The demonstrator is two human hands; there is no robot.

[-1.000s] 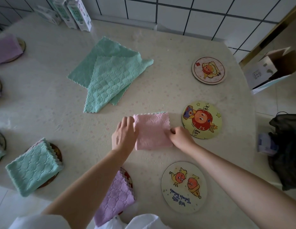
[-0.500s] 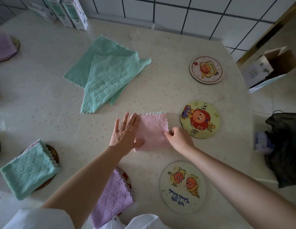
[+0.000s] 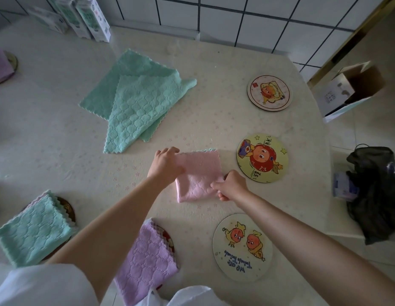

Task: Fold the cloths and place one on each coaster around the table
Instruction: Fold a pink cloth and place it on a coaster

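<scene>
Pink cloth (image 3: 197, 175), pressed flat a moment ago, is now pinched at opposite corners by both hands' fingers (image 3: 216, 185), folded and seemingly ready for the bare coaster (image 3: 262, 159) just beyond them.

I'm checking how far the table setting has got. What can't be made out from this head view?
- Coaster under the purple cloth: mostly covered, design unreadable.
- Coaster under the folded green cloth: only a dark rim shows.
- Far-left purple cloth: cut by the frame edge.
- Pink cloth: corners hidden under the left hand and right hand.
- Cartons: print too small.
</scene>
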